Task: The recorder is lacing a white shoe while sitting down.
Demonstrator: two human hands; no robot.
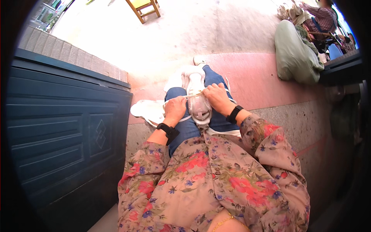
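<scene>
A pale sneaker [199,107] rests between my thighs, its heel end toward my body. Across its upper runs a light shoelace [194,95], stretched between my two hands. My left hand [176,109] is closed on the lace at the shoe's left side. On the right side, my right hand [218,98] pinches the lace close to the shoe. Loose pale cord hangs around both legs. Beside my left knee lies a white item [148,111], perhaps another shoe; overexposure blurs its shape. More white material sits just beyond the sneaker, its outline washed out.
A dark blue panelled door [65,127] stands close on my left. At the far right, a big greenish sack [293,52] leans near a person [322,17] in a checked top. A wooden stool [143,8] stands far ahead on the bright ground.
</scene>
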